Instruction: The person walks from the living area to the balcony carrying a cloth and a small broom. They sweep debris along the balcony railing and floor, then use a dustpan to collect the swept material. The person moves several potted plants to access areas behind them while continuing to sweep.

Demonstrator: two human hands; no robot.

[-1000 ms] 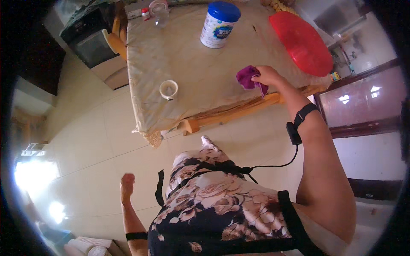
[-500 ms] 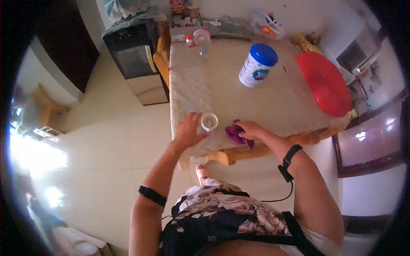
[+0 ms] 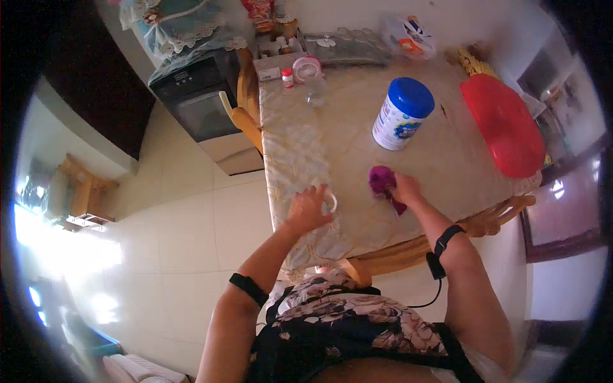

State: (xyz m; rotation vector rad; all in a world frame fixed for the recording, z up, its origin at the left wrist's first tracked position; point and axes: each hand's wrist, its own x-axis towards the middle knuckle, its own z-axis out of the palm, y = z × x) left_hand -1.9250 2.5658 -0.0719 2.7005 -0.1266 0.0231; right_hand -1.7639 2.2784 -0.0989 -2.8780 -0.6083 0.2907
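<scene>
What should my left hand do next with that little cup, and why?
Probably lift the cup clear of the table. The left hand already closes around it near the table's front edge, and the right hand presses the purple cloth just beside it, so the spot under the cup looks next for wiping.

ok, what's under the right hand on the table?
A purple cloth lies bunched under the right hand, on the patterned tablecloth. Part of the cloth is covered by the fingers, as is the tablecloth beneath it.
</scene>
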